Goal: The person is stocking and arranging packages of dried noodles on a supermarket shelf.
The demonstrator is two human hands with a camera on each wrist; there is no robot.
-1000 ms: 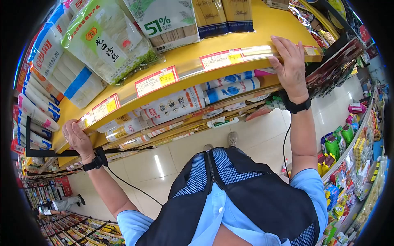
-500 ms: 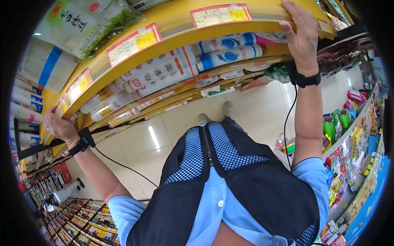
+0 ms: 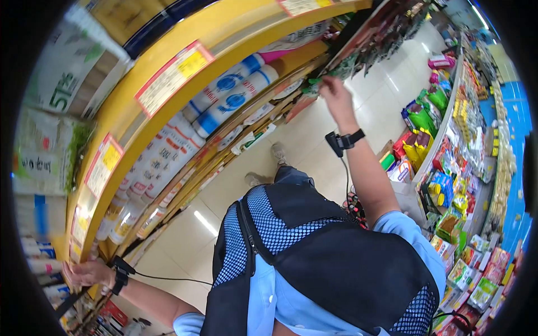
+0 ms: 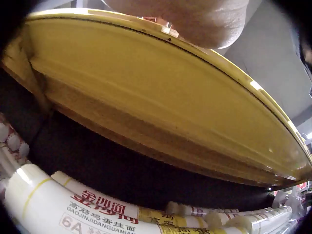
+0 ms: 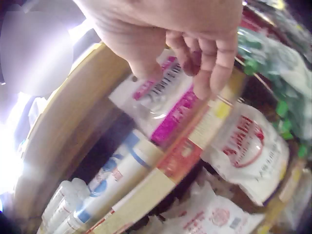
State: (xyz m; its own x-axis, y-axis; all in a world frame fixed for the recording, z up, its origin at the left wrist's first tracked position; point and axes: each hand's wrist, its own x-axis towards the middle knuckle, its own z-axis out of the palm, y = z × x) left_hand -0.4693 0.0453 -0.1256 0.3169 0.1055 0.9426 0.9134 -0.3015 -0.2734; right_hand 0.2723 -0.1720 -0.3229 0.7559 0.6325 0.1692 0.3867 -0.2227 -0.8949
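Note:
My left hand [image 3: 89, 274] rests at the far lower-left end of the yellow upper shelf [image 3: 128, 85]. In the left wrist view, part of that hand [image 4: 195, 19] lies over the front edge of the shelf [image 4: 146, 73]; its fingertips are out of sight. My right hand [image 3: 338, 103] is off the upper shelf, its fingers loosely bent and nothing held. Seen from the right wrist, the hand [image 5: 170, 39] hangs before a pink and white bag [image 5: 168, 102] on the lower shelf; contact cannot be told. Blue and white noodle packs [image 5: 122, 168] lie beside the bag.
Noodle rolls [image 3: 159, 154] fill the lower shelf, and bagged food [image 3: 47, 143] stands on the upper one. Dark hanging material [image 3: 372, 42] is at the shelf's far end. Across the tiled floor [image 3: 221, 210] runs a display of colourful packets [image 3: 448, 190].
My right hand has left the upper shelf's edge and moved down and left in the head view. The left hand stays at the shelf, lower in view. The view has turned and shifted.

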